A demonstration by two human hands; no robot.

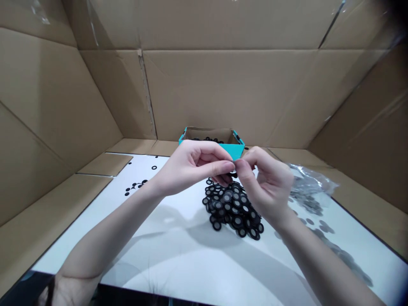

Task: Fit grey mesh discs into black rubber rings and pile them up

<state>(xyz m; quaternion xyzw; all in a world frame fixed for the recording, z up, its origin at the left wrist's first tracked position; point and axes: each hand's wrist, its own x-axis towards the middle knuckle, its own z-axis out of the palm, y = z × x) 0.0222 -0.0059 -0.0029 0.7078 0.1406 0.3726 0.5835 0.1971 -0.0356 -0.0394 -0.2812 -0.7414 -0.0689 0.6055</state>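
My left hand (199, 163) and my right hand (267, 182) meet above the table, thumbs and forefingers closed in a pinch. Between their tips is a small black ring (234, 174), mostly hidden by the fingers; whether a disc sits in it I cannot tell. Just below and behind the hands lies a heap of black rings with grey centres (237, 210). To the right of my right forearm, loose grey discs (325, 227) are scattered over the white table (178, 255).
A turquoise-edged box (234, 150) holding black pieces stands at the back. A clear plastic bag (314, 180) lies at the right, near more grey discs. Several small black discs (134, 186) and a lone ring (154, 167) lie at the left. Cardboard walls (223, 93) surround the table.
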